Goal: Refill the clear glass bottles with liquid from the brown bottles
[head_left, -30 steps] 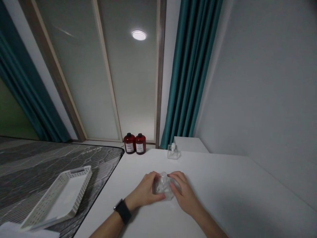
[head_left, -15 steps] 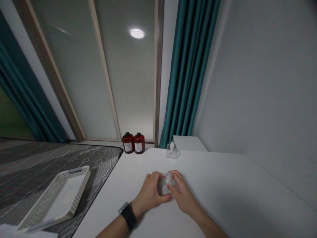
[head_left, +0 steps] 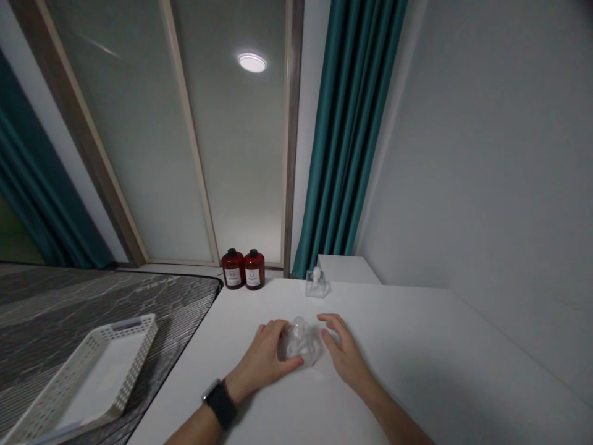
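Observation:
A small clear bottle [head_left: 301, 342] with a clear top is on the white table in front of me. My left hand [head_left: 270, 355] wraps around its left side, thumb at the front and fingers behind. Just right of the bottle, my right hand [head_left: 343, 352] is held apart from it, fingers and thumb spread with nothing between them. Farther back stands a similar clear bottle [head_left: 317, 284] with a white pump top, touched by neither hand.
Two dark red bottles [head_left: 243, 270] with white labels stand at the table's back left corner. A white perforated basket [head_left: 132, 371] rests on the grey patterned surface [head_left: 176, 306] left of the white table [head_left: 398, 327]. A white box [head_left: 349, 270] is behind the table's back edge.
My right hand has let go of the bottle's top and opened, moving off to the right. My left hand, still around the bottle, has shifted slightly left. The view has also shifted a little.

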